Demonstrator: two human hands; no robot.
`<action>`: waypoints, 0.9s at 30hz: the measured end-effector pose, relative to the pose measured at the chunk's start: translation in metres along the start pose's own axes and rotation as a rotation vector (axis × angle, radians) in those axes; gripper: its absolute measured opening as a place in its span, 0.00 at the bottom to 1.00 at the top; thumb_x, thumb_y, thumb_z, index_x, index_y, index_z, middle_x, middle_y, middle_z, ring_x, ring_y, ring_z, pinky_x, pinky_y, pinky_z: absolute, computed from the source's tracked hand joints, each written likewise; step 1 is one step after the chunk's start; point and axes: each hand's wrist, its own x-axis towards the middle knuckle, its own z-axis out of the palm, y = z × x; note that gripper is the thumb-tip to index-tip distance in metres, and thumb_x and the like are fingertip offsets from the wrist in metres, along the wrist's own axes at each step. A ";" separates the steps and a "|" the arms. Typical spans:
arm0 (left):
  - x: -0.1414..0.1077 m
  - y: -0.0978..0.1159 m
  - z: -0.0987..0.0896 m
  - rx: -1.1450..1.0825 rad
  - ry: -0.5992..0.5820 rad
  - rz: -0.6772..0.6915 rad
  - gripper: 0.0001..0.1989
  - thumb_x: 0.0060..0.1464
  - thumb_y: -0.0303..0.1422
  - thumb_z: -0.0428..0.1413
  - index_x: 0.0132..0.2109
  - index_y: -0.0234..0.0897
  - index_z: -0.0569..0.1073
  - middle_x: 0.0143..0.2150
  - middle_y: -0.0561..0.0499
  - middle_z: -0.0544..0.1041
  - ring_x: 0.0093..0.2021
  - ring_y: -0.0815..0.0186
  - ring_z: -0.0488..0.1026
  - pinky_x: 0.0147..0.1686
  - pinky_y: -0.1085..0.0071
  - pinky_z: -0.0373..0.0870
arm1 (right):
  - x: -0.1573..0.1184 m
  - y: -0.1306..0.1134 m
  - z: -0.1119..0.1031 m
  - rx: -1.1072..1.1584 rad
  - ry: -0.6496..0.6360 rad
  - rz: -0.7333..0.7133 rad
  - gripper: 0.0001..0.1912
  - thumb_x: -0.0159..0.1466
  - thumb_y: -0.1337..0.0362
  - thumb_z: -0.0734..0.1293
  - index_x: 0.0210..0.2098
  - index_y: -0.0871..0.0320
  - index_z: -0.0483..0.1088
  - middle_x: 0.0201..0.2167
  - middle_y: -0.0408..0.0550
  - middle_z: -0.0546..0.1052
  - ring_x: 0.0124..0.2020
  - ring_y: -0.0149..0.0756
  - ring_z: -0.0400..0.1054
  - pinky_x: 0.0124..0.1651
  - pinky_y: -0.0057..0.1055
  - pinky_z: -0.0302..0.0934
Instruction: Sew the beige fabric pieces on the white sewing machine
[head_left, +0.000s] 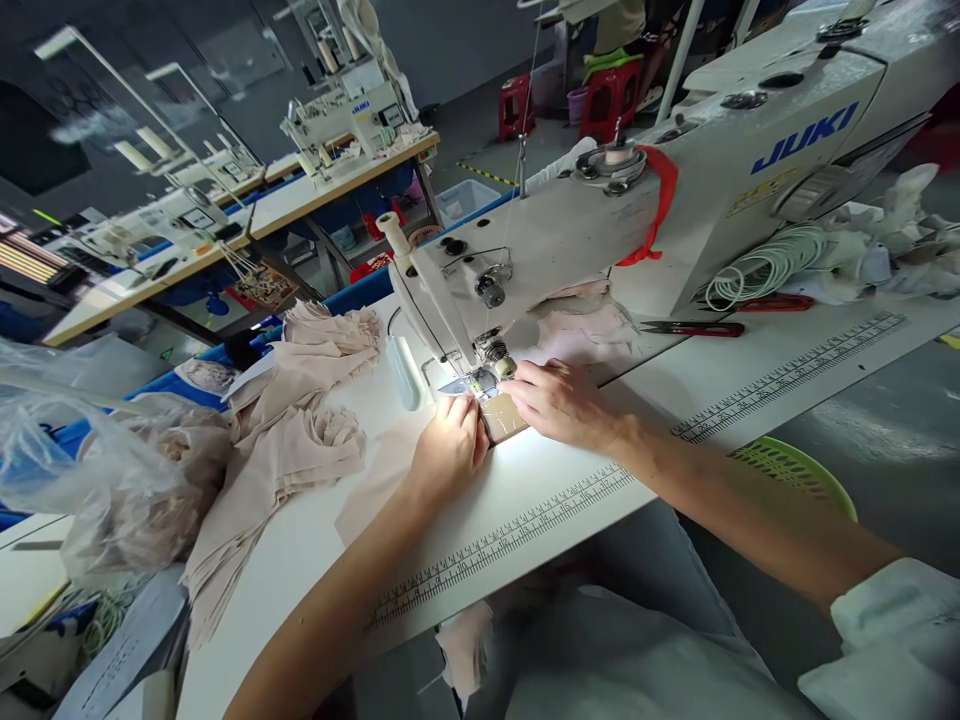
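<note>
A white sewing machine [555,240] with blue lettering stands across the table, its needle area lit. My left hand [450,450] is just left of the presser foot, fingers bent and pressed down at the edge of a pale pink fabric piece [382,470]. My right hand [559,400] is at the right of the needle area, its fingers pinched together close to the foot; what they hold, if anything, is hidden. Between the hands shows a tan plate [504,415] below the foot. More pale pink fabric [585,330] lies under the machine arm.
Stacked pink fabric pieces [300,440] and a plastic bag [142,480] lie at the left. Black snips [694,328], a coil of pale cord [765,265] and white scraps [862,250] are at the right. A printed ruler [510,530] runs along the front edge.
</note>
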 end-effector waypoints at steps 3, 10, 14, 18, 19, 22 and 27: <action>-0.001 0.000 0.002 0.001 0.011 -0.015 0.18 0.66 0.28 0.47 0.57 0.29 0.75 0.50 0.34 0.79 0.49 0.51 0.77 0.50 0.55 0.80 | -0.001 -0.001 0.001 0.022 -0.003 0.018 0.15 0.69 0.72 0.58 0.40 0.60 0.78 0.38 0.52 0.77 0.32 0.36 0.63 0.41 0.35 0.52; 0.000 0.000 0.001 0.020 0.021 0.029 0.18 0.66 0.28 0.47 0.56 0.28 0.76 0.51 0.33 0.80 0.51 0.50 0.77 0.49 0.55 0.79 | 0.014 0.003 0.004 0.339 0.015 0.257 0.14 0.74 0.61 0.60 0.42 0.58 0.76 0.35 0.49 0.80 0.32 0.34 0.67 0.35 0.29 0.50; 0.001 -0.002 0.002 0.000 0.018 0.026 0.18 0.65 0.28 0.47 0.56 0.29 0.76 0.50 0.33 0.80 0.50 0.49 0.78 0.49 0.53 0.79 | 0.029 0.008 0.003 0.382 -0.017 0.337 0.18 0.75 0.58 0.57 0.36 0.57 0.74 0.26 0.46 0.77 0.29 0.34 0.66 0.34 0.29 0.49; 0.000 -0.005 0.006 -0.040 0.015 -0.010 0.19 0.65 0.28 0.47 0.57 0.30 0.75 0.51 0.33 0.80 0.50 0.49 0.77 0.50 0.52 0.79 | 0.027 0.007 0.005 0.371 0.008 0.350 0.19 0.75 0.56 0.57 0.35 0.56 0.74 0.23 0.44 0.75 0.27 0.33 0.64 0.33 0.29 0.48; 0.000 -0.005 0.007 -0.041 0.014 -0.014 0.19 0.65 0.28 0.47 0.57 0.30 0.76 0.51 0.33 0.80 0.50 0.49 0.77 0.50 0.53 0.79 | 0.024 0.006 0.005 0.382 0.016 0.344 0.19 0.75 0.55 0.57 0.36 0.56 0.74 0.23 0.44 0.75 0.26 0.32 0.64 0.33 0.29 0.48; 0.000 -0.008 0.009 -0.030 0.006 -0.019 0.18 0.65 0.29 0.47 0.55 0.29 0.76 0.51 0.33 0.79 0.50 0.49 0.77 0.50 0.53 0.78 | 0.021 0.005 0.009 0.369 0.038 0.335 0.21 0.75 0.53 0.57 0.35 0.56 0.74 0.24 0.45 0.76 0.26 0.32 0.64 0.32 0.29 0.48; 0.002 -0.011 0.014 0.017 -0.002 -0.022 0.18 0.64 0.28 0.48 0.55 0.27 0.76 0.52 0.31 0.79 0.49 0.48 0.77 0.50 0.51 0.77 | 0.029 0.009 0.016 0.267 0.060 0.357 0.20 0.74 0.55 0.58 0.33 0.57 0.75 0.28 0.48 0.79 0.28 0.33 0.65 0.32 0.31 0.45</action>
